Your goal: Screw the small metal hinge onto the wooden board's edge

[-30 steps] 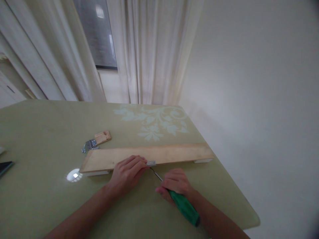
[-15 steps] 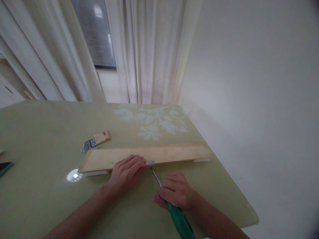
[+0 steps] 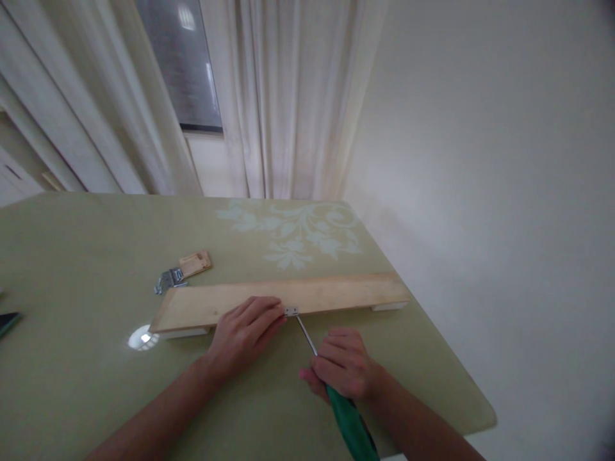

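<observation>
Currently R hand (image 3: 343, 363) closed round screwdriver (image 3: 352, 422), tip by metal plate (image 3: 291, 311) at near edge of board (image 3: 355, 291) on bench (image 3: 259, 410); L hand (image 3: 247, 330) on board, grip unclear; prob. fastening step; next needs tip seated, plate steady.

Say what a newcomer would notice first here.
The green-handled screwdriver in the right grip stands out low in the picture, its tip at a small metal plate on the near edge of the board. The board lies across the table, the left grip resting on it. Beyond is a white leaf pattern.
</observation>
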Tool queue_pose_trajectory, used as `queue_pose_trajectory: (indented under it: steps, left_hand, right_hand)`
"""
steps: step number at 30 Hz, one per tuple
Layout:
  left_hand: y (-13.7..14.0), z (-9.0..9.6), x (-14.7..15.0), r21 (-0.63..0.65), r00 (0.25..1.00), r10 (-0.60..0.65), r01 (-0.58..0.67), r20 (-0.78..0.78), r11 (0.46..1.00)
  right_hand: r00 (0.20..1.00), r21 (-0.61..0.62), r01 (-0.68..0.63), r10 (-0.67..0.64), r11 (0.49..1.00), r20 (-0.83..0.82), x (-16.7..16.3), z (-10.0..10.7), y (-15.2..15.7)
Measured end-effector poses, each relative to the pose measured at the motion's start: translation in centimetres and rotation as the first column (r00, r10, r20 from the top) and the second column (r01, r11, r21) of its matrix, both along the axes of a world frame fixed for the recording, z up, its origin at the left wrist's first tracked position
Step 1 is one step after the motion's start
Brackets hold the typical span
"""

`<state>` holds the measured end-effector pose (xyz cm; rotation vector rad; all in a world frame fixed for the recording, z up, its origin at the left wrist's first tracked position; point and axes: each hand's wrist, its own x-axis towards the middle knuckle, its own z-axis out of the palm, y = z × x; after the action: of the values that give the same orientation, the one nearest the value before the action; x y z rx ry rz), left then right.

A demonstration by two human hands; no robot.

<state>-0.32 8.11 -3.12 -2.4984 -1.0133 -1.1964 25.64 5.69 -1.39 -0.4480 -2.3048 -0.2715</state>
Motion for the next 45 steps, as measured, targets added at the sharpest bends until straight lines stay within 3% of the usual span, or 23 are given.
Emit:
queue_pose_trajectory:
  steps: [4, 8, 19, 31, 33, 36, 38, 40, 43, 45]
  left_hand:
    - [0.0, -0.2, 0.0, -0.013, 1.0, -0.009, 0.009, -0.003, 1.0]
    - [0.1, -0.1, -0.1, -0.011, 1.0, -0.012, 0.012, -0.015, 1.0]
    - [0.0, 0.4, 0.1, 0.029, 0.999, -0.034, 0.033, 0.009, 0.999]
    - [0.0, 0.0, -0.3, 0.002, 0.998, -0.066, 0.066, -0.008, 0.998]
    - [0.0, 0.0, -0.4, 0.025, 0.997, -0.073, 0.073, -0.018, 0.997]
    - [0.0, 0.2, -0.4, 0.039, 0.994, -0.098, 0.1, -0.039, 0.994]
    - [-0.1, 0.3, -0.4, 0.024, 0.99, -0.129, 0.13, -0.052, 0.991]
    - [-0.2, 0.4, -0.4, 0.019, 0.989, -0.135, 0.136, -0.058, 0.99]
    - [-0.2, 0.5, -0.3, 0.055, 0.995, -0.08, 0.083, -0.053, 0.995]
    - [-0.1, 0.6, -0.3, 0.077, 0.998, -0.04, 0.044, -0.054, 0.996]
  right_hand:
    - [1.0, -0.024, 0.022, -0.022, 0.999, -0.001, -0.2, -0.3, 0.2]
    - [0.999, 0.038, -0.018, 0.02, 0.999, -0.046, -0.4, -0.7, 0.4]
    - [0.997, 0.145, -0.034, 0.022, 0.989, 0.08, -1.3, -0.8, -0.3]
    - [0.995, 0.144, -0.087, 0.08, 0.986, 0.056, -0.6, -0.6, 0.1]
    - [0.996, 0.065, -0.084, 0.086, 0.994, -0.03, -0.4, -0.8, -0.1]
    - [0.959, -0.151, -0.143, 0.099, 0.978, -0.266, 0.0, -0.3, -0.3]
    - [0.914, -0.277, -0.15, 0.027, 0.949, -0.405, 0.2, 0.7, -0.2]
    - [0.887, -0.39, -0.078, -0.114, 0.918, -0.447, 0.3, 2.4, 0.2]
    - [0.926, -0.564, -0.007, -0.208, 0.826, -0.316, -0.2, 5.8, 1.6]
    - [0.965, -0.746, 0.033, -0.215, 0.665, -0.149, -1.2, 8.1, 3.0]
